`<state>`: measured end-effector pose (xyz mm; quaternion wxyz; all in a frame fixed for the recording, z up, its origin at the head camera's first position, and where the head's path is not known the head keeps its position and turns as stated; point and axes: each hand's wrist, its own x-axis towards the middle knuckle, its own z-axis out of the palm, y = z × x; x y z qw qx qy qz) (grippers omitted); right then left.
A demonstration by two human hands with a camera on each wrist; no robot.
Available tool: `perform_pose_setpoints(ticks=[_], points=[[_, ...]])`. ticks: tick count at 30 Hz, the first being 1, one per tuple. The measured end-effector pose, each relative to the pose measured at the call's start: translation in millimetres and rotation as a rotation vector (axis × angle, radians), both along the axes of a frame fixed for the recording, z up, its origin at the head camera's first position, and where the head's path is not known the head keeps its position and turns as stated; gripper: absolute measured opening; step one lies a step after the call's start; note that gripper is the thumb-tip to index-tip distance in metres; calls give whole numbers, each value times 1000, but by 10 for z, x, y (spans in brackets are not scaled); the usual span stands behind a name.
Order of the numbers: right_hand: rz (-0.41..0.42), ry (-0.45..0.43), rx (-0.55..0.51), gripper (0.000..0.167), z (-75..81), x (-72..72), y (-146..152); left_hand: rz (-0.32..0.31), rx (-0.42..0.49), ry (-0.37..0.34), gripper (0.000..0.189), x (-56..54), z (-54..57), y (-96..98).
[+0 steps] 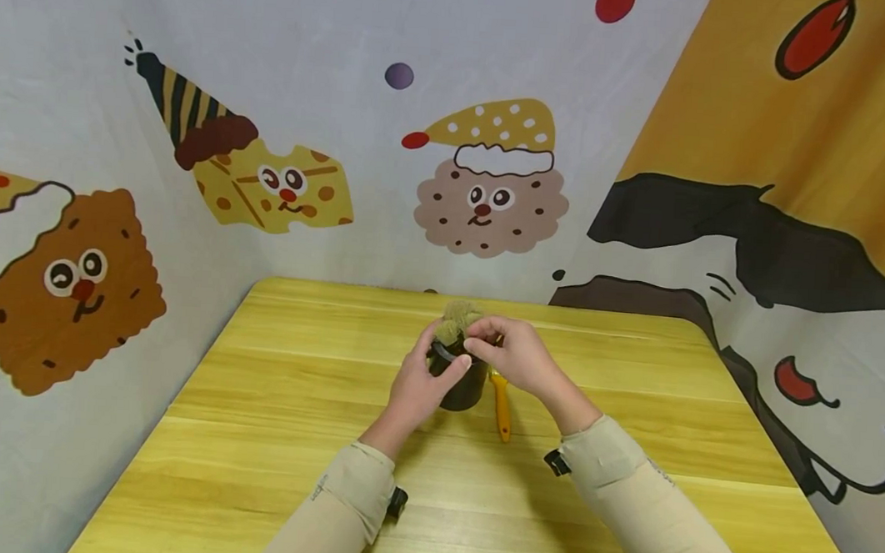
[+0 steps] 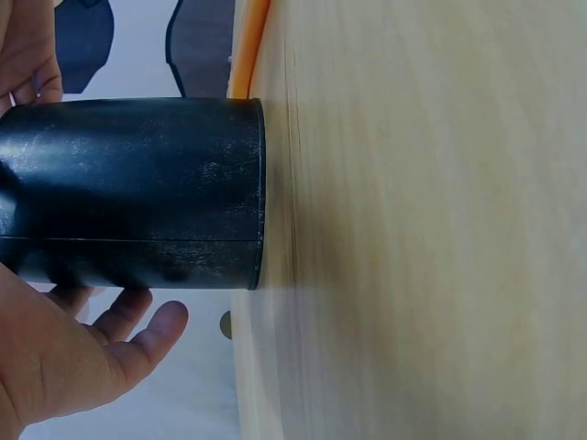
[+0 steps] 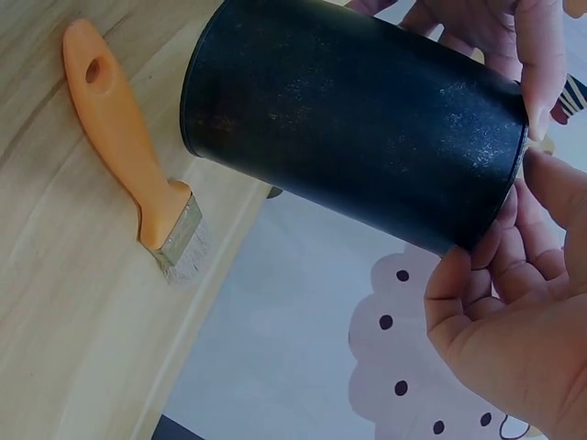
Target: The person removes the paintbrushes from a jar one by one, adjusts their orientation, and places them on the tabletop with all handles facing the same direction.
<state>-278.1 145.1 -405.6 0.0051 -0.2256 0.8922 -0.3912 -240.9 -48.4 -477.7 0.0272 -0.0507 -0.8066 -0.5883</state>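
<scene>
A black cylindrical pot (image 1: 462, 388) stands on the table, with a fuzzy olive-brown clump (image 1: 461, 315) rising from its top. My left hand (image 1: 419, 380) holds the pot from the left, its thumb over the near side of the rim and its fingers along the far side. At the rim's right edge, beside the clump, my right hand (image 1: 512, 351) has its fingers curled and appears to pinch the rim. In the right wrist view those fingers (image 3: 449, 284) meet the pot's edge. The inside of the pot is hidden.
An orange-handled paintbrush (image 1: 504, 409) with pale bristles lies on the wooden table (image 1: 254, 434), just right of the pot. A cloth (image 1: 334, 45) printed with cartoon figures hangs behind and at both sides of the table.
</scene>
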Motion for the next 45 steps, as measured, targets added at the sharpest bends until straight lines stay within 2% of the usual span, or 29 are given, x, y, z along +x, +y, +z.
perform_pose_setpoints(ticks=[6, 12, 15, 22, 29, 31, 37, 45], points=[[-43, 35, -29, 21, -15, -8, -18, -2, 14, 10, 76, -1, 11, 1], [-173, 44, -12, 43, -7, -26, -53, -6, 20, 10, 77, -4, 17, 5], [-198, 39, 13, 45, -8, -29, -52, -12, 25, 8, 78, 2, 24, 5], [-174, 103, 9, 38, -23, -27, -54, -16, 17, -2, 82, 10, 34, -1], [-113, 173, 58, 45, -30, -18, -118, -6, 2, -31, 85, 21, 42, -2], [-115, 161, 66, 46, -30, -7, -126, -10, 4, -31, 84, 24, 43, 0], [-166, 32, -13, 45, 25, 9, -89, -15, 3, -30, 83, 12, 19, -7], [-168, 35, -129, 41, 104, -18, 2, -10, 10, -31, 79, -3, 4, -10]])
